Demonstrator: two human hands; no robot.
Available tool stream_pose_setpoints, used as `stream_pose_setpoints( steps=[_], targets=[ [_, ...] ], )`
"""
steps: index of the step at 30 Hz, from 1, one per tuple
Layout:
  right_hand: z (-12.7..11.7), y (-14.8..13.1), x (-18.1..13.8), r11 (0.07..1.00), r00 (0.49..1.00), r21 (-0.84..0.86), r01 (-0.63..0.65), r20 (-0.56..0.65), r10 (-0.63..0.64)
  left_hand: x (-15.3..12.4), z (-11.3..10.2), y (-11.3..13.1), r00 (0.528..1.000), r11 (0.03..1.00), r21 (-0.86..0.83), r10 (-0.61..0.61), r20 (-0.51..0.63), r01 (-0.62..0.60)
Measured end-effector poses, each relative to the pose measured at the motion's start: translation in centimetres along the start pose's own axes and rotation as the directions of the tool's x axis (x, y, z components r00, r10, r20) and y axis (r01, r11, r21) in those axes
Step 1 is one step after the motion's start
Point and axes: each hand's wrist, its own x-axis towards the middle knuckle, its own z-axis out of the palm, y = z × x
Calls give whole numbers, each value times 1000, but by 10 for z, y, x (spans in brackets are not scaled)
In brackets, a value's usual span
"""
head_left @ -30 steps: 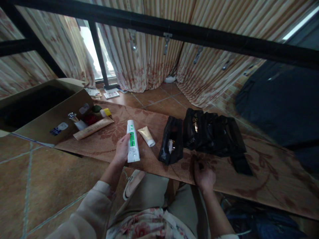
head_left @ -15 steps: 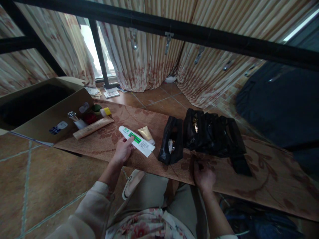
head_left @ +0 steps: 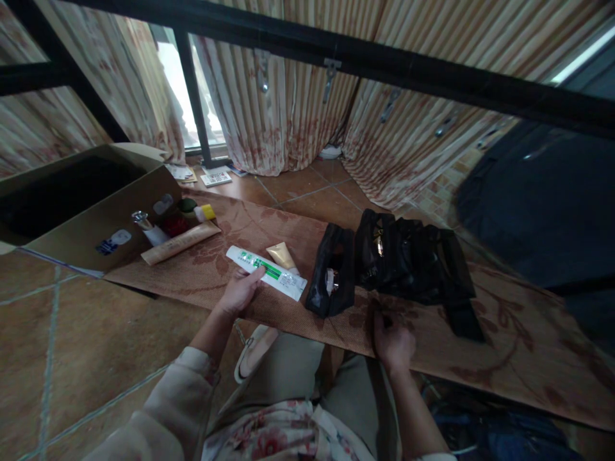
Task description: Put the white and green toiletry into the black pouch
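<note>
My left hand grips a white tube with green print, holding it nearly level over the patterned brown mat, its flat end pointing right toward a small black pouch. A beige tube lies on the mat just behind it. My right hand rests on the mat's near edge with its fingers curled in; I cannot see anything in them. Behind it lies a row of black mesh pouches.
An open cardboard box stands at the left. On its lowered flap and beside it lie a long tan tube, a small silver-capped bottle and other small toiletries. Curtains and a black metal frame rise behind. Tiled floor surrounds the mat.
My left hand has turned the white tube from upright to nearly level and carried it right, toward the small black pouch. My right hand has stayed put.
</note>
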Motion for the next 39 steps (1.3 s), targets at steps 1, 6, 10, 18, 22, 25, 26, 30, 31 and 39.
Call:
stream_pose_setpoints(
  steps=[1,6,10,18,22,25,26,30,31,39],
  targets=[
    [1,0,0,1000,1000,7,10,-9,-10,0,0,-1,1000,1000,15,2,6,-2],
    [3,2,0,999,999,29,21,-34,-21,2,-1,-2,1000,999,25,23,21,-23],
    [2,1,-1,1000,1000,21,-11,-19,11,1,1,0,1000,1000,11,14,27,-15],
    [2,2,0,1000,1000,24,4,-23,-3,-1,4,3,999,1000,16,14,50,-15],
    [4,3,0,1000,999,16,1,-39,-1,0,3,2,999,1000,19,3,54,-4],
    [4,3,1,1000,1000,22,5,-28,-5,1,2,2,999,1000,7,6,47,-6],
    [3,3,1,1000,1000,21,7,-22,-6,1,2,1,999,1000,2,7,44,-7],
    [2,1,-1,1000,1000,8,-12,-20,12,1,2,1,1000,1000,-10,-5,28,5],
    [2,1,-1,1000,1000,12,-8,-25,8,1,3,1,1000,1000,-10,-13,26,13],
    [2,1,-1,1000,1000,12,8,-26,-8,1,3,3,1000,1000,-2,-6,29,6]
  ],
)
